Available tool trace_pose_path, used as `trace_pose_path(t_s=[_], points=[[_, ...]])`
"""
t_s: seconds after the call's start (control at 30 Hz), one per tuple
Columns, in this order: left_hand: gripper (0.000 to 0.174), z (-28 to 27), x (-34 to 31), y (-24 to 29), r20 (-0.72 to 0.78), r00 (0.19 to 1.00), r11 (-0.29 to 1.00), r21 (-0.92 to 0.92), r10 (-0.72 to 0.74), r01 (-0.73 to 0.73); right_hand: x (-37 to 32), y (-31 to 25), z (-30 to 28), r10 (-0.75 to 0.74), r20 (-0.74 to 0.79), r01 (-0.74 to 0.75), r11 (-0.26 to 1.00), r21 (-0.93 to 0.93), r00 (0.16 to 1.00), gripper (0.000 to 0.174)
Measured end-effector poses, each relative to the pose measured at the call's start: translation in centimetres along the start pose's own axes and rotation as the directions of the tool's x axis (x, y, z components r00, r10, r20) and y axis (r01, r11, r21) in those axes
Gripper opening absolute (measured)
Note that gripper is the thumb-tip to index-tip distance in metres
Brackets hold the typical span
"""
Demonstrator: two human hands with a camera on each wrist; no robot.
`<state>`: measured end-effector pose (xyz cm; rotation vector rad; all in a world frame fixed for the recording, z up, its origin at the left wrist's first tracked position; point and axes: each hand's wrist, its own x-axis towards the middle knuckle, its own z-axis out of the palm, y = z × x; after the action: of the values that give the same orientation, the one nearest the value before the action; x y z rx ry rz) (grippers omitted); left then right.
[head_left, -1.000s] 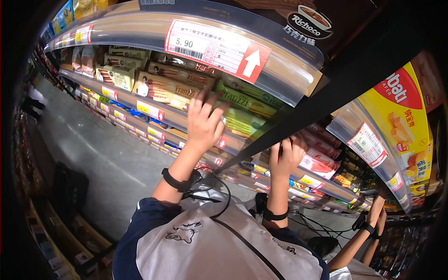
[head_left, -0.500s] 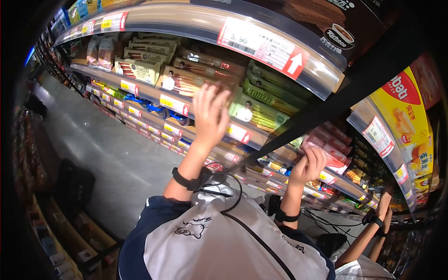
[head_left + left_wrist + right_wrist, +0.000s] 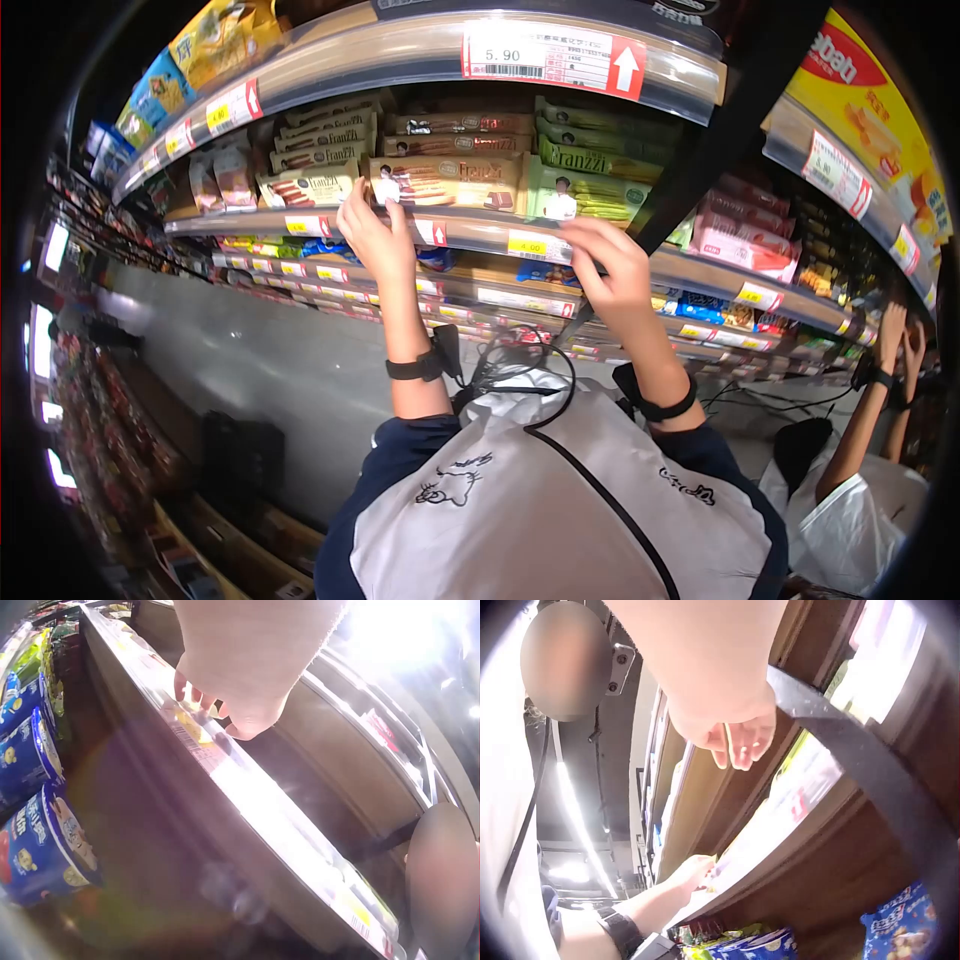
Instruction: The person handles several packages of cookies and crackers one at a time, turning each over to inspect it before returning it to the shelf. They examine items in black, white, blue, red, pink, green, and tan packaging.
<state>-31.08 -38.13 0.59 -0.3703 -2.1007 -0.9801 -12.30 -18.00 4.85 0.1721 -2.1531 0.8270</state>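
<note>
My left hand (image 3: 375, 235) reaches up to the shelf edge in the head view. Its fingertips are right at the gap between a cream Franzzi biscuit pack (image 3: 310, 187) and a brown Franzzi biscuit pack (image 3: 450, 182), with the thumb over the brown pack's left end. Fingers point to the shelf lip in the left wrist view. My right hand (image 3: 612, 265) is in front of the shelf edge, just below a green Franzzi biscuit pack (image 3: 590, 192). Its fingers bend loosely, with nothing held between them in the right wrist view (image 3: 742, 742).
Pink packs (image 3: 745, 240) lie further right along the shelf. A black strap (image 3: 735, 130) runs diagonally past the shelf. Above juts a shelf lip with a price label (image 3: 550, 55). Blue tubs (image 3: 49, 840) stand lower down. Another person's arms (image 3: 880, 370) reach in at far right.
My left hand has moved left, from between the brown and green packs to the brown pack's left end. My right hand has come left from the pink packs. The head view has turned.
</note>
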Motion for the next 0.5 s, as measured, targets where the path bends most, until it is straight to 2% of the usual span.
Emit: trace_pose_path(t_s=[0.07, 0.17, 0.2, 0.3, 0.5], points=[[0.044, 0.2, 0.0, -0.1, -0.002, 1.000, 0.999, 0.029, 0.014, -0.014, 0.9, -0.2, 1.5, 0.236, 0.095, -0.248, 0.957, 0.153, 0.967, 0.030], [0.041, 0.2, 0.0, -0.1, -0.007, 0.999, 0.992, 0.113, 0.053, -0.052, 1.5, -1.1, 3.2, 0.391, 0.292, -0.476, 0.817, 0.326, 0.873, 0.042], [0.042, 0.2, -0.1, -0.2, 0.000, 0.998, 0.992, 0.108, 0.057, -0.057, 1.2, -1.0, 3.8, 0.427, 0.337, -0.528, 0.787, 0.318, 0.839, 0.049], [0.042, 0.0, -0.1, 0.0, -0.005, 0.998, 0.992, 0.115, 0.059, -0.058, 0.7, -1.3, 4.7, 0.476, 0.303, -0.558, 0.769, 0.312, 0.826, 0.051], [0.045, 0.2, -0.5, -0.1, 0.061, 0.997, 0.987, 0.151, 0.040, -0.048, 0.6, -1.9, 5.0, 0.443, 0.263, -0.504, 0.828, 0.246, 0.857, 0.052]])
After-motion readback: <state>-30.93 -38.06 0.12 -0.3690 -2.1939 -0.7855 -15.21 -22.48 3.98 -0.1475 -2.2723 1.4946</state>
